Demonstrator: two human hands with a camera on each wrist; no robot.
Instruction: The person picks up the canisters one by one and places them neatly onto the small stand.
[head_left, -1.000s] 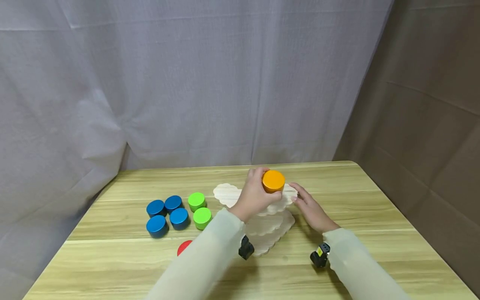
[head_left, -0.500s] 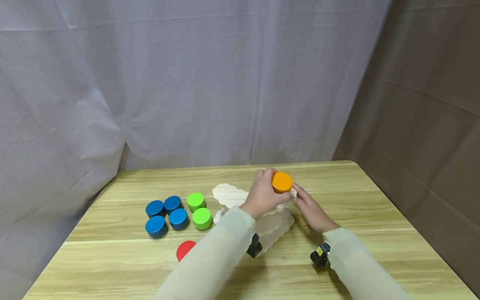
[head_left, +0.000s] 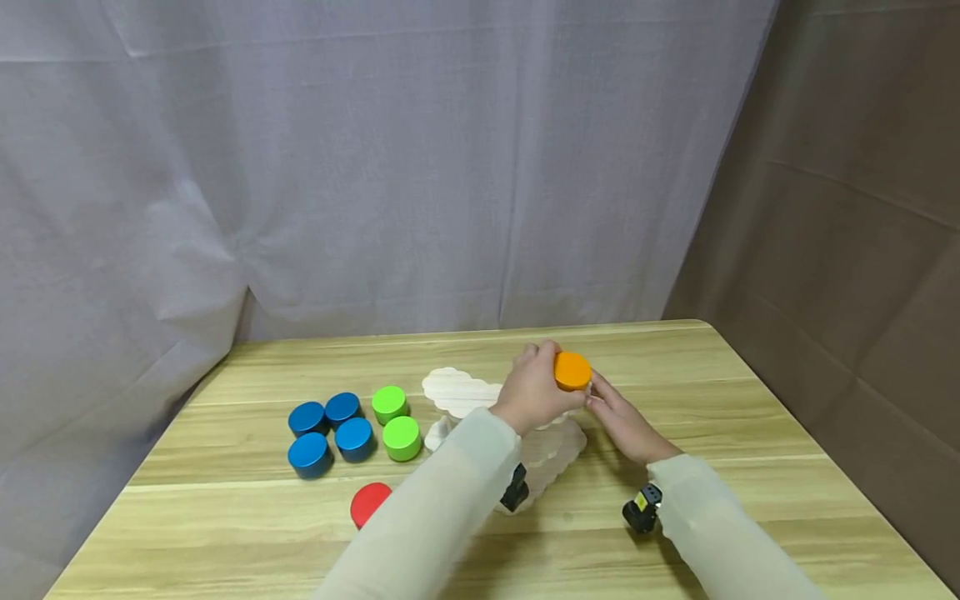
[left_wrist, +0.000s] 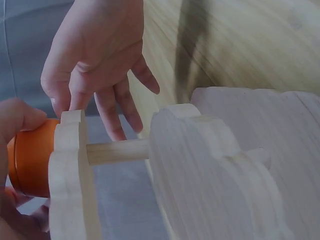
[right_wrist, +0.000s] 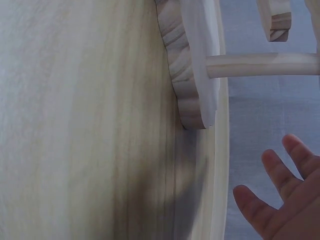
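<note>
My left hand [head_left: 534, 385] grips a short orange cylinder [head_left: 573, 372], its thumb and fingers around the side. In the left wrist view the cylinder's flat end sits right against the top tier [left_wrist: 70, 185] of a pale wooden stand with scalloped, cloud-shaped tiers. A round peg [left_wrist: 117, 151] joins that tier to the middle tier [left_wrist: 195, 160]. On the right side, my right hand [head_left: 624, 423] pinches the top tier's edge between thumb and forefinger. Its other fingers [right_wrist: 255, 205] are spread beside the stand. My left arm hides part of the stand in the head view.
Several blue cylinders [head_left: 309, 455] stand grouped on the left of the wooden table [head_left: 225, 533]. Two green ones [head_left: 402, 438] are beside them, close to the stand. A red cylinder [head_left: 370, 502] is partly behind the left sleeve. A grey curtain [head_left: 375, 167] hangs behind the table.
My left hand has carried the orange cylinder rightward and slightly down, toward the right end of the top tier. The right hand has stayed at the tier's edge. More of the red cylinder shows.
</note>
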